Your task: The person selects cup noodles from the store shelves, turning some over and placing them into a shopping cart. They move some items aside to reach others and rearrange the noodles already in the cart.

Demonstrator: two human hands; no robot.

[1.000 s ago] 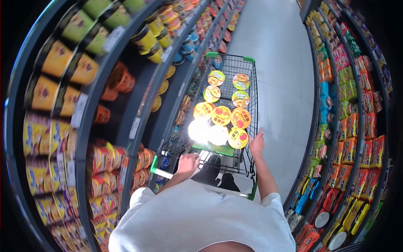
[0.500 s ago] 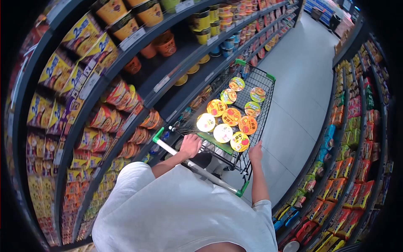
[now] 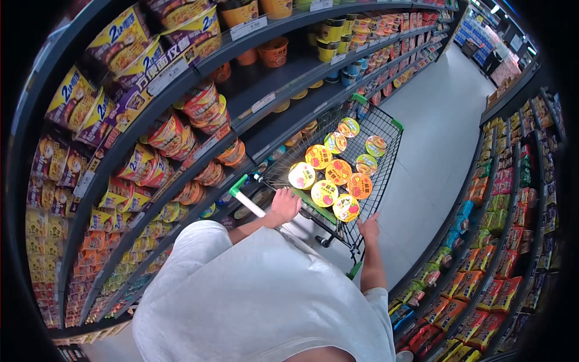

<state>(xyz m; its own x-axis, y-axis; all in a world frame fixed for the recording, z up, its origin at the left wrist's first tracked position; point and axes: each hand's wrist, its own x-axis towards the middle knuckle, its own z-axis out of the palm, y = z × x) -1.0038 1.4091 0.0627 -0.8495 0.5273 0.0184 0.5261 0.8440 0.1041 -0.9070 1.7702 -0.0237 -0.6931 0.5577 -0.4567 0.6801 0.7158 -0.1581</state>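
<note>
Kept pushing the cart (image 3: 375,118), full of bowls (image 3: 338,171), slanted more to the right than a second ago beside the shelf (image 3: 301,66), left hand (image 3: 283,207) shut round the handle (image 3: 249,203), right hand (image 3: 368,228) on its back corner, grip hard to tell.

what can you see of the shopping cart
The shopping cart is a dark wire basket with green corner caps and a pale handle bar. It stands upright in the aisle, angled toward the left shelves. Round instant noodle bowls lie lids up inside. The left hand grips the bar; the right hand rests on its rear right corner.
</note>
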